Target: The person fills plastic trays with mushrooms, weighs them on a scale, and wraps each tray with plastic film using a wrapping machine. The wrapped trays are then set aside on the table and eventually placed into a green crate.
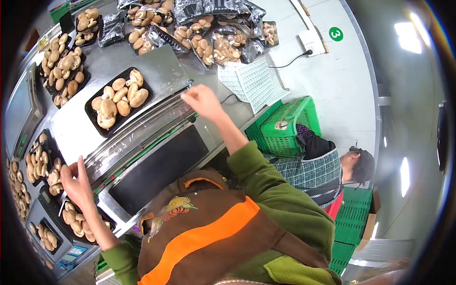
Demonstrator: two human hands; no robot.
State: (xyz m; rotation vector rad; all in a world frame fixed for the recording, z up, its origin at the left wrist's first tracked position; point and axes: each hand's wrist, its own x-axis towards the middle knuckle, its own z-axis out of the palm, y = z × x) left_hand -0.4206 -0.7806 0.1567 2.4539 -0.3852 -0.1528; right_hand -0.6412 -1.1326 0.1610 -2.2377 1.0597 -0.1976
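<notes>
My left hand (77,186) is at the left end of a metal wrapping bench, thumb stretched out and apart from the half-curled fingers. Nothing shows in its grasp. Beyond the far end of the metal rail (142,124), my right hand (205,101) is closed, thumb against fingertips; whatever it pinches, if anything, is too small or clear to make out. Between the hands, a black tray (89,110) of brown mushrooms (108,108) rests on the bench, touched by neither hand. Nearer my body lies a dark flat plate (159,168).
More mushroom trays (64,66) stand along the left side, near a scale (27,114). Wrapped mushroom packs (225,47) are heaped at the back beside patterned sheets (254,80). To the right, a co-worker (316,166) is near a green crate (289,126). A black cable (289,64) crosses the tabletop.
</notes>
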